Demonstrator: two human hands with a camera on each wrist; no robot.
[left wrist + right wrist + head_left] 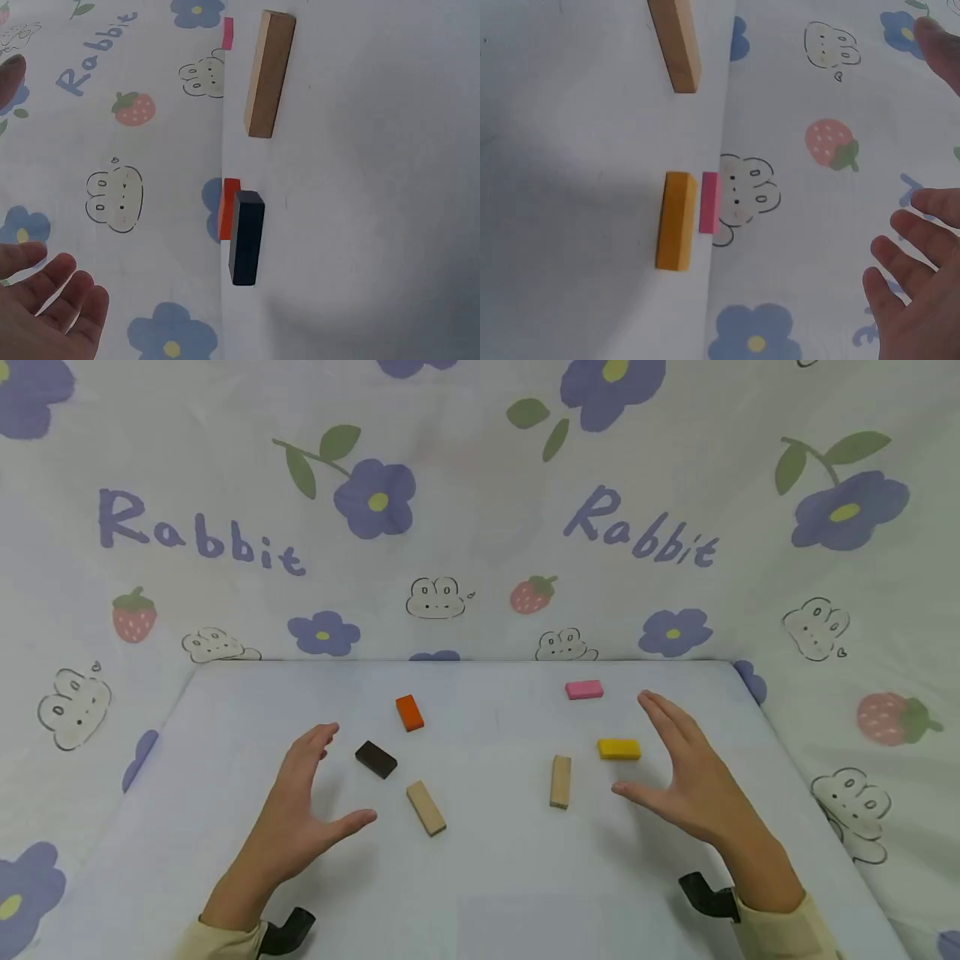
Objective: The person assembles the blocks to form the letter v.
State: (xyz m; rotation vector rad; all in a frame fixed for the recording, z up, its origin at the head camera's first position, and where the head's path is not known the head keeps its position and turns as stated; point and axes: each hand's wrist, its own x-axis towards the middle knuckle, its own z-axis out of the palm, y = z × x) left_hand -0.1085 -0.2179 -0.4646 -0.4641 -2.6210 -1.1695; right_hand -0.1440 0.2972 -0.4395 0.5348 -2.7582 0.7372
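Observation:
My left hand (300,814) hovers over the left side of the table, thumb and fingers spread apart with nothing between them. Nearest to it lie a black block (376,760) and a plain wooden block (426,808); an orange block (409,713) lies farther back. On the other side my right hand (697,777) is held above the table, also spread and holding nothing. Close to its thumb are a yellow block (618,749) and a second wooden block (560,782). Behind them lies a pink block (584,690). Both wrist views show the fingers apart from the blocks.
The white table (495,860) ends at a straight back edge. Behind it and along its sides hangs a white cloth (465,527) printed with flowers, rabbits and strawberries. A black curved piece (288,932) sits at the left wrist, and a similar black piece (707,897) at the right.

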